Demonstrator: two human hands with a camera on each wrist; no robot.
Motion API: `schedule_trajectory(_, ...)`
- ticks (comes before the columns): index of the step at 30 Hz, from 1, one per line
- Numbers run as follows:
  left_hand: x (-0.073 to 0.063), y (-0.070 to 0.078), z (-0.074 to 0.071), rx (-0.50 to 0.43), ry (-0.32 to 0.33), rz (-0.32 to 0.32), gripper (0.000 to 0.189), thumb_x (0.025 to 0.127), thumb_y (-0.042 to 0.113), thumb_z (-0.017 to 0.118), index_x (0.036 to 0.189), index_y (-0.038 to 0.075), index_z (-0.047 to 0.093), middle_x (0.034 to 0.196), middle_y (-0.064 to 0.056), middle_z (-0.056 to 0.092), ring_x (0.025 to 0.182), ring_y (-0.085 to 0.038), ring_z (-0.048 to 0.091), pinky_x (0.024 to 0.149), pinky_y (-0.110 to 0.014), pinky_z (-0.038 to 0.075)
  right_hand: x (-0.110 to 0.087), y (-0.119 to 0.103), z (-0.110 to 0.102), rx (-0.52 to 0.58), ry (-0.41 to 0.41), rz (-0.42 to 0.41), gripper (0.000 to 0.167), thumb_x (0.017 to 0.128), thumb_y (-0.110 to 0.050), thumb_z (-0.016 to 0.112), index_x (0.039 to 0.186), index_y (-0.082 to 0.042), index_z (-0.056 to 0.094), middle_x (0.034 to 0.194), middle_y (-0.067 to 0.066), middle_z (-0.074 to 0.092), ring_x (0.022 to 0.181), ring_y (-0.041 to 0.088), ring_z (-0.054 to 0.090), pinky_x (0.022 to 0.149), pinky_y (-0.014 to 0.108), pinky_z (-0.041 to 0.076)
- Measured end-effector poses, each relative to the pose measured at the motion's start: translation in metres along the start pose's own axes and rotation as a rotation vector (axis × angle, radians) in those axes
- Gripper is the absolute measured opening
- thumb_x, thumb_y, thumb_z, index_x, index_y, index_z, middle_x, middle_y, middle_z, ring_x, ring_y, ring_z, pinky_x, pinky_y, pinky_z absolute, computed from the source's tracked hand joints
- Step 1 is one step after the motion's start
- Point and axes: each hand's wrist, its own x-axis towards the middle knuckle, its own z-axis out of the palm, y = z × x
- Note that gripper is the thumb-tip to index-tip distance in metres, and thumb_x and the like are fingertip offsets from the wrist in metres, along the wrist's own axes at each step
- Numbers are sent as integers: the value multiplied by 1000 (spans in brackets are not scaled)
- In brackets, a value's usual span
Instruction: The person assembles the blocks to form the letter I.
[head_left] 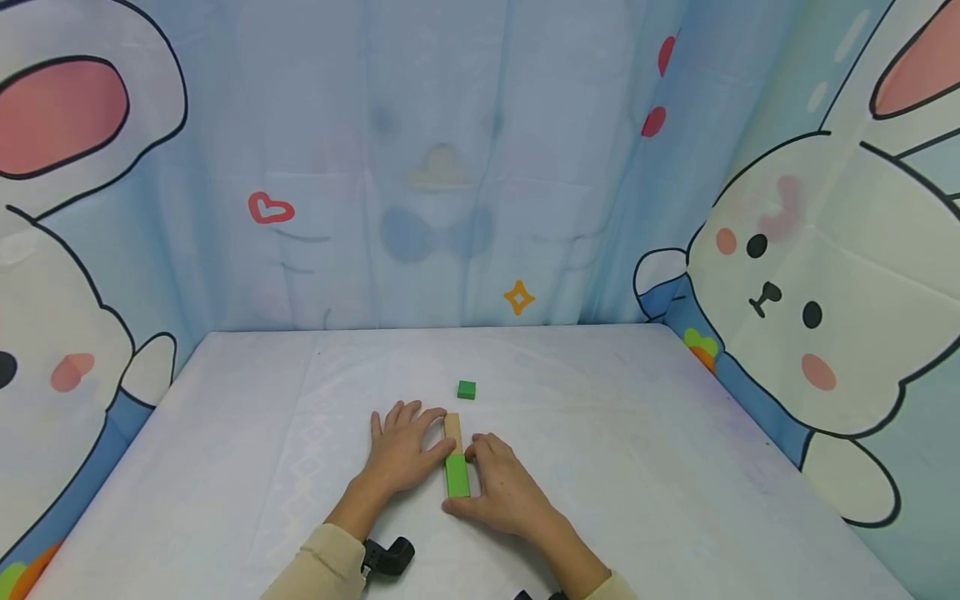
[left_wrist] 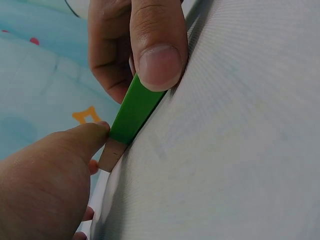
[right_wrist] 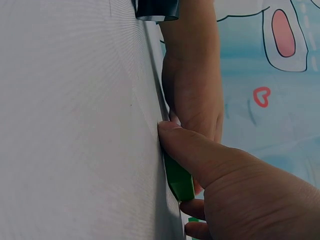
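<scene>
A green block (head_left: 457,476) and a plain wooden block (head_left: 452,429) lie end to end on the table in the head view. My left hand (head_left: 401,454) pinches the wooden block, its index finger at the far end and its thumb near the joint. From the right, my right hand (head_left: 510,492) holds the green block, its thumb at the near end and fingertips by the joint. In the left wrist view, the right thumb partly hides the green block (left_wrist: 132,112), which meets the wooden block (left_wrist: 112,155). The right wrist view shows the green block (right_wrist: 179,177) beside the right thumb.
A small green cube (head_left: 467,389) stands on the white tablecloth (head_left: 637,433) just beyond the blocks. Behind the table hangs a blue curtain (head_left: 330,125) printed with rabbits. A black wrist camera (head_left: 390,557) sticks out beside the left sleeve.
</scene>
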Motion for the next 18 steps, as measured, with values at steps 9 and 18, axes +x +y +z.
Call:
schedule_trajectory(9,0,-1,-1,-10,-11,-9,50,100,51,60,142,24,61,157,-21,47,150,-49,32,118,-78,11,0,0,-1,0,0,-7,76,77,-57,84,127,-6,59,142,16,55,137,32,52,114,52,46)
schedule_trajectory(18,-1,-3,-3,-33,-35,-3,53,99,53,59,144,24,59,157,-20,46,151,-48,31,119,-78,10,0,0,-1,-25,10,-13,75,77,-58,84,126,-7,59,141,15,56,134,31,54,112,51,47)
